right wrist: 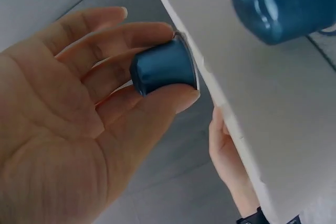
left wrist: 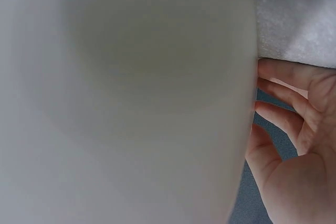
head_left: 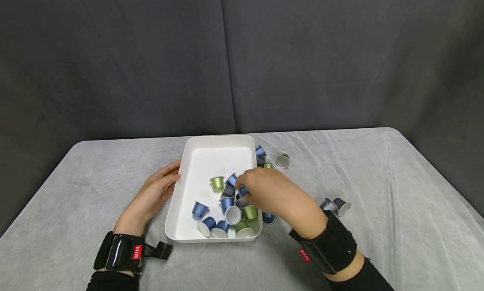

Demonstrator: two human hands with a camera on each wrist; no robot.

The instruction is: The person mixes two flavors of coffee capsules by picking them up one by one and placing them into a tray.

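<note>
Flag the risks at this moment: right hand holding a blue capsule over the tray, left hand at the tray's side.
1. The right hand only pinches the blue capsule between thumb and fingertips, so it may slip and land outside the white tray.
2. Capsules pile up at the tray's near right corner; one dropped there may bounce over the rim.
3. The left hand merely rests against the tray's side, so a knock could slide the tray.
</note>
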